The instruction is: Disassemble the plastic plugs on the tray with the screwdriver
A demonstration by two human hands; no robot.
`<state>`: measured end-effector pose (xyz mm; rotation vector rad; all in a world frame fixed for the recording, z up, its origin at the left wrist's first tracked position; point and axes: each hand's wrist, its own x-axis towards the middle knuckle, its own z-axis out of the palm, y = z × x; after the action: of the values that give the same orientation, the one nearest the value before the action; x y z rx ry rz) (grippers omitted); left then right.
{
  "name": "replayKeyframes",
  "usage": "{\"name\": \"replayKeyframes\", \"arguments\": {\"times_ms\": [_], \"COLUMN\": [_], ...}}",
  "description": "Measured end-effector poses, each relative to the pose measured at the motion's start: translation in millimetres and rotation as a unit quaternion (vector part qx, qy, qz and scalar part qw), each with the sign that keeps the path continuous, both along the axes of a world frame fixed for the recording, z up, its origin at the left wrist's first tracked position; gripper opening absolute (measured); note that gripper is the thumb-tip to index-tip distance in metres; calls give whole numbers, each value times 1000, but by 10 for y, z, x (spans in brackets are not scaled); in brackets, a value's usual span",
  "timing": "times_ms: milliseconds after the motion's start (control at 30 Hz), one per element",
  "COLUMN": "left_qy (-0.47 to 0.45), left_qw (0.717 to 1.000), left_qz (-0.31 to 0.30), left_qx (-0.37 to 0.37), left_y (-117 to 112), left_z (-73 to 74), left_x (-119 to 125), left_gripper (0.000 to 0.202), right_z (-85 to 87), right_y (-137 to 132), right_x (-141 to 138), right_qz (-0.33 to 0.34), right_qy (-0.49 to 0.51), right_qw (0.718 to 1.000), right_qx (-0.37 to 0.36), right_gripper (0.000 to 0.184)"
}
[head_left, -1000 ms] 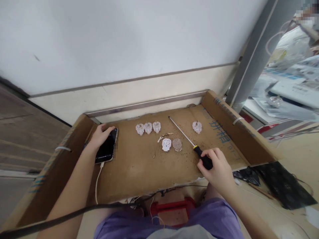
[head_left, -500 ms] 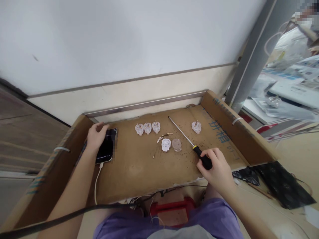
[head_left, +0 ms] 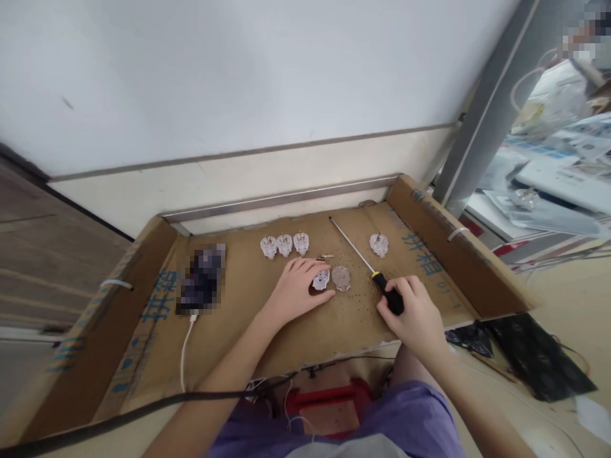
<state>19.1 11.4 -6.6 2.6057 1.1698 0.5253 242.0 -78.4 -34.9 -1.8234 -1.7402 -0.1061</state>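
My left hand (head_left: 296,287) arches over the cardboard, thumb and fingers spread around a white plug shell half (head_left: 321,280); a firm grip on it does not show. Just right of that half lies a clear plug cover (head_left: 341,278). My right hand (head_left: 416,312) holds the black handle of a screwdriver (head_left: 354,247), whose shaft lies toward the back with its tip away from me. A small brass piece (head_left: 327,256) shows beyond my left fingertips; other small parts there are hidden by the hand.
Three clear plug pieces with pins (head_left: 284,245) stand in a row behind; another plug piece (head_left: 379,244) lies at the right. A phone (head_left: 201,280), its screen blurred, with a white cable (head_left: 184,353) is at the left. Cardboard side walls (head_left: 458,254) flank the work surface. A black cable (head_left: 143,406) crosses in front.
My left hand has left the phone and moved right to the white plug shell half. My right hand stays on the screwdriver handle. The view has shifted slightly.
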Motion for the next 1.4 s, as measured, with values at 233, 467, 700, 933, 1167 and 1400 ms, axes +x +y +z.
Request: {"name": "replayKeyframes", "arguments": {"times_ms": [233, 467, 700, 933, 1167, 1400], "left_qy": [-31, -38, -49, -60, -20, -18], "left_qw": [999, 995, 994, 988, 991, 993], "left_qz": [29, 87, 98, 138, 112, 93], "left_qx": [-9, -5, -4, 44, 68, 73], "left_y": [12, 3, -13, 77, 69, 137], "left_z": [-27, -37, -62, -29, -11, -97], "left_x": [-73, -249, -215, -333, -333, -233], "left_gripper": [42, 28, 30, 22, 20, 24], "right_z": [-9, -24, 40, 204, 93, 18], "right_y": [156, 120, 216, 492, 798, 831], "right_x": [15, -26, 25, -249, -570, -593], "right_qz": [6, 5, 0, 61, 141, 150], "right_qy": [0, -6, -18, -50, -8, 24], "right_qw": [1000, 1000, 1000, 997, 989, 988], "right_qx": [4, 17, 8, -15, -40, -14], "right_gripper": [11, 11, 10, 24, 13, 19]}}
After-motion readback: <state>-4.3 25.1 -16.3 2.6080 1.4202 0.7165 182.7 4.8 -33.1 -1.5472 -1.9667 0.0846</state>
